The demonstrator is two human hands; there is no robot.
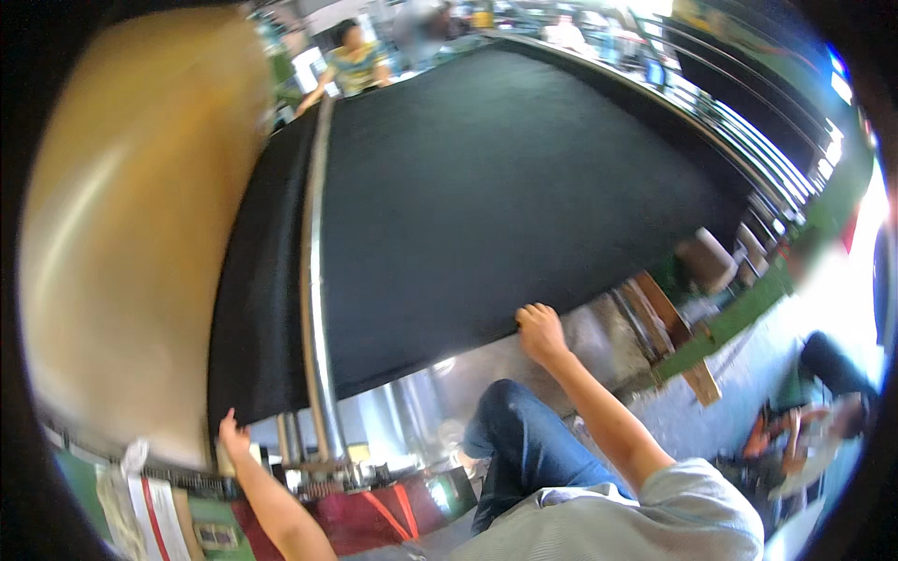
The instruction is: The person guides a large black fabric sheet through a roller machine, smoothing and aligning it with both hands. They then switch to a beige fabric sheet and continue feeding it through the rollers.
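A wide sheet of black fabric (468, 206) stretches across the machine in front of me. My right hand (541, 334) is closed on its near edge, fingers curled over the cloth. At the lower left, my left hand (235, 438) touches the near corner of the sheet beside a large tan, shiny drum (131, 234); its fingers look partly stretched out. A long metal bar (316, 271) lies across the fabric between my two hands.
Across the machine a person in a striped top (358, 70) reaches toward the fabric's far left edge. A green frame beam (730, 327) and a wooden block (702, 381) stand at the right. Dark red material (360, 514) lies below my left side. Another person (804, 439) is at lower right.
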